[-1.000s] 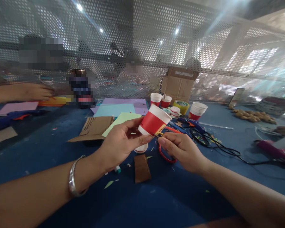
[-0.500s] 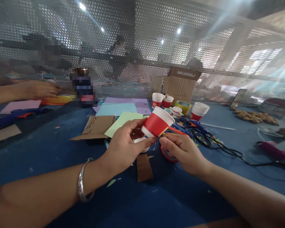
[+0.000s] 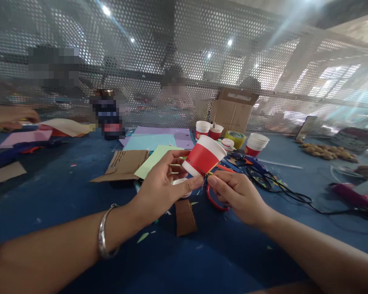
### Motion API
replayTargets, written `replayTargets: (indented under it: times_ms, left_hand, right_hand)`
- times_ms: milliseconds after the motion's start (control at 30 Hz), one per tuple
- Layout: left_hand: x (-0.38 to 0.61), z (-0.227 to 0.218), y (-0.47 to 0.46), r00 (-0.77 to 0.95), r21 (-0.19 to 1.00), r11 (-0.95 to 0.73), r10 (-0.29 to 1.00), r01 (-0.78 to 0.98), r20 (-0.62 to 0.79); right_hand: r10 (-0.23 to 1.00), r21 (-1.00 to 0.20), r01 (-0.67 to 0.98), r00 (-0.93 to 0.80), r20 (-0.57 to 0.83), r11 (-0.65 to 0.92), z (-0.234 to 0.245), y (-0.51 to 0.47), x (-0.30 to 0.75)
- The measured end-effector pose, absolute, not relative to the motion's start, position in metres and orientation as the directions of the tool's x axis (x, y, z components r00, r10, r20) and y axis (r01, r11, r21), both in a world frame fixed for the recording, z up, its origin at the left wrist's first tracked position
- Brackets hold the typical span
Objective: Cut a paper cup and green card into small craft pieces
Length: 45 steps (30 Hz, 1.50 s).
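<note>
My left hand (image 3: 162, 185) holds a red and white paper cup (image 3: 204, 156), tilted with its rim up to the right. The thumb lies under the cup's base and the fingers reach round behind. Close to the cup's lower right side, my right hand (image 3: 234, 194) is closed in a pinch. A thin yellowish piece (image 3: 209, 174) shows at its fingertips, against the cup; its kind is unclear. Beneath the hands are a white-rimmed item (image 3: 184, 191), partly hidden, a brown cardboard piece (image 3: 185, 218) and a red loop (image 3: 215, 201) partly covered by my right hand.
Stacked paper cups (image 3: 256, 144), yellow tape (image 3: 235, 139) and a cardboard box (image 3: 231, 114) stand at the back. Coloured sheets (image 3: 155, 143) and folded cardboard (image 3: 125, 165) lie left. A blue glue gun (image 3: 259, 164) with black cable lies right. Another person's hand (image 3: 14, 116) works far left.
The cup has turned slightly in my left hand, and its yellow marking has gone from sight. My right hand stays close beside it. At far left, the other person's hand has moved left.
</note>
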<state>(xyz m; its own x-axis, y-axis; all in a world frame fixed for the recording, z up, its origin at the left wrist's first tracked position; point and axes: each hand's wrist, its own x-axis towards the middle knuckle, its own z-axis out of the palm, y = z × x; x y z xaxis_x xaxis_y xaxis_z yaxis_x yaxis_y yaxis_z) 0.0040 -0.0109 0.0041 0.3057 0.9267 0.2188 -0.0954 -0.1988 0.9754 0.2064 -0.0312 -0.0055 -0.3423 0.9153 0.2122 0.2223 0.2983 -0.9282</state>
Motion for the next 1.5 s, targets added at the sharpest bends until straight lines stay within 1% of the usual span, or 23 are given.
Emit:
replayTargets:
  times_ms: [67, 167, 267, 333, 433, 600, 833, 933, 1100, 1500]
  left_hand:
    - [0.005, 0.004, -0.011, 0.351, 0.979, -0.07, 0.927, -0.19, 0.134]
    - [0.007, 0.005, -0.008, 0.401, 0.949, 0.123, 0.916, -0.292, 0.004]
    - [0.007, 0.006, -0.005, 0.433, 0.92, 0.202, 0.9, -0.336, -0.04]
    - [0.006, 0.006, -0.004, 0.432, 0.92, 0.184, 0.902, -0.345, -0.019]
    - [0.005, 0.004, -0.003, 0.388, 0.934, 0.104, 0.921, -0.341, 0.04]
    - [0.001, -0.002, -0.004, 0.347, 0.971, -0.013, 0.932, -0.241, 0.099]
    - [0.001, 0.001, -0.005, 0.335, 0.99, -0.086, 0.935, -0.113, 0.119]
    - [0.001, 0.003, -0.005, 0.324, 0.989, -0.096, 0.937, -0.108, 0.126]
    - [0.002, 0.003, -0.005, 0.309, 0.99, -0.056, 0.946, -0.13, 0.095]
    - [0.003, 0.007, -0.009, 0.29, 0.995, -0.099, 0.952, -0.021, 0.101]
  right_hand:
    - [0.922, -0.929, 0.229, -0.326, 0.207, 0.29, -0.004, -0.03, 0.208]
    - [0.928, -0.932, 0.235, -0.317, 0.196, 0.277, -0.002, -0.029, 0.21]
    - [0.921, -0.928, 0.234, -0.332, 0.203, 0.289, -0.001, -0.029, 0.21]
    - [0.917, -0.927, 0.229, -0.34, 0.21, 0.297, -0.001, -0.03, 0.21]
    - [0.917, -0.932, 0.221, -0.346, 0.2, 0.287, -0.003, -0.03, 0.209]
    - [0.915, -0.934, 0.218, -0.352, 0.195, 0.282, -0.007, -0.028, 0.21]
    - [0.914, -0.923, 0.242, -0.352, 0.204, 0.299, -0.006, -0.028, 0.21]
    - [0.917, -0.923, 0.244, -0.345, 0.202, 0.296, -0.006, -0.029, 0.21]
    - [0.921, -0.925, 0.244, -0.332, 0.203, 0.292, -0.007, -0.028, 0.21]
    - [0.918, -0.912, 0.268, -0.335, 0.213, 0.31, -0.008, -0.027, 0.21]
